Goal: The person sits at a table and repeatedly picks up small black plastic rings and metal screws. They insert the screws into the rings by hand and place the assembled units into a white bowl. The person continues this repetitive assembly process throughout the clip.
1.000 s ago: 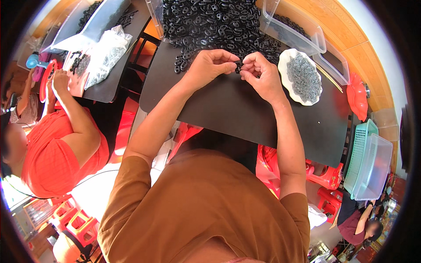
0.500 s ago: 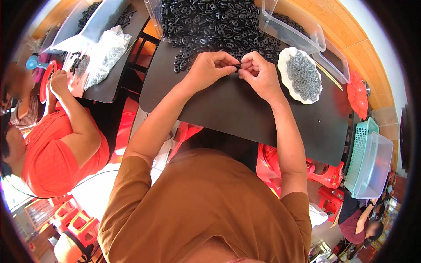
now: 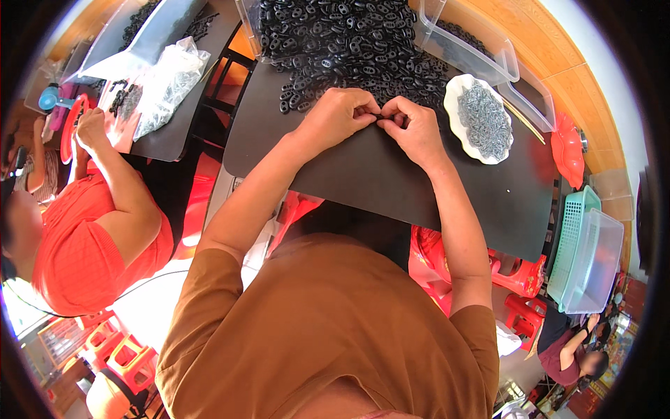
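Basically, work surface = dark table (image 3: pixel 377 174), rounded corner at L, w/ a big heap of flat black pieces (image 3: pixel 342 45), many w/ holes, along its far side. Clear plastic bin (image 3: pixel 464 54) just R of the heap; white scalloped dish (image 3: pixel 452 108) R of the hands, w/ small grey parts (image 3: pixel 485 119) in it. Red dish (image 3: pixel 569 150) nr the table's R end. Room: orange-brown wall (image 3: pixel 551 56), turquoise basket (image 3: pixel 567 241) + clear tub (image 3: pixel 593 262) at R, co-worker in red top (image 3: pixel 105 237) at 2nd table (image 3: pixel 164 144) on L.

Small black piece (image 3: pixel 381 116) is just on the near side of the heap, b/w L hand (image 3: pixel 333 115) and R hand (image 3: pixel 413 129). Both grips narrow: thumb + fingertips pinching it, one hand per side. Long axis approx. L–R, as far as it shows; fingers hide most, so can't tell which end is which. Yellowish marks on red stool (image 3: pixel 527 279), lower R: too small to read.
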`<state>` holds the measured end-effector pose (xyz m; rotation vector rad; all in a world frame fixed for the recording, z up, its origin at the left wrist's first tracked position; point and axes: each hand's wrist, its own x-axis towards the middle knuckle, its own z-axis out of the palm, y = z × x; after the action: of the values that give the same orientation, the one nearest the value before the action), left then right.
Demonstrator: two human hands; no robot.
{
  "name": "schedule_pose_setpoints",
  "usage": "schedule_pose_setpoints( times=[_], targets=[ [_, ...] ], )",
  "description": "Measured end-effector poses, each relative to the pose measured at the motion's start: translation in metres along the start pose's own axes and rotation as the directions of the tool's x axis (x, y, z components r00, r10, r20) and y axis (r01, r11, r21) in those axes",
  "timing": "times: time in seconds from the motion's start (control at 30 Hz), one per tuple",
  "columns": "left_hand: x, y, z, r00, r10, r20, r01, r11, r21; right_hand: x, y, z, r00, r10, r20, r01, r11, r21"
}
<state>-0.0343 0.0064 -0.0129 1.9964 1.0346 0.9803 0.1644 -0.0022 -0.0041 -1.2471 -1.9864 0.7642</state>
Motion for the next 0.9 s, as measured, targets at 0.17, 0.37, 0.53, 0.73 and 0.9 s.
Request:
schedule_pose_setpoints(
  times=[0.17, 0.37, 0.53, 0.73, 0.9],
  targets=[
    [0.0002, 0.0002, 0.0, 1.0, -0.005, 0.013, 0.006, 1.0, -0.011, -0.0018, -0.003, 0.0007, 0.999, 0.027, -0.027, -0.026, 0.998, 0.061],
    [-0.0011, -0.0046, 0.0019, 0.998, -0.061, 0.019, 0.063, 0.995, -0.073, -0.0019, -0.0042, 0.0002, 0.999, 0.028, -0.019, -0.026, 0.996, 0.081],
    [-0.0011, 0.0008, 0.0017, 1.0, -0.021, 0.002, 0.021, 1.0, -0.008, -0.0027, -0.0048, -0.0012, 0.999, 0.044, -0.005, -0.044, 0.996, 0.075],
    [-0.0021, 0.0001, 0.002, 1.0, -0.003, 0.002, 0.003, 1.0, 0.027, -0.0031, -0.004, -0.0023, 0.998, 0.065, -0.007, -0.064, 0.996, 0.065],
    [-0.0017, -0.0009, 0.0046, 0.999, 0.037, 0.0, -0.037, 0.999, 0.028, -0.0094, -0.002, -0.0039, 0.999, 0.026, -0.045, -0.024, 0.999, 0.04]
  ],
)
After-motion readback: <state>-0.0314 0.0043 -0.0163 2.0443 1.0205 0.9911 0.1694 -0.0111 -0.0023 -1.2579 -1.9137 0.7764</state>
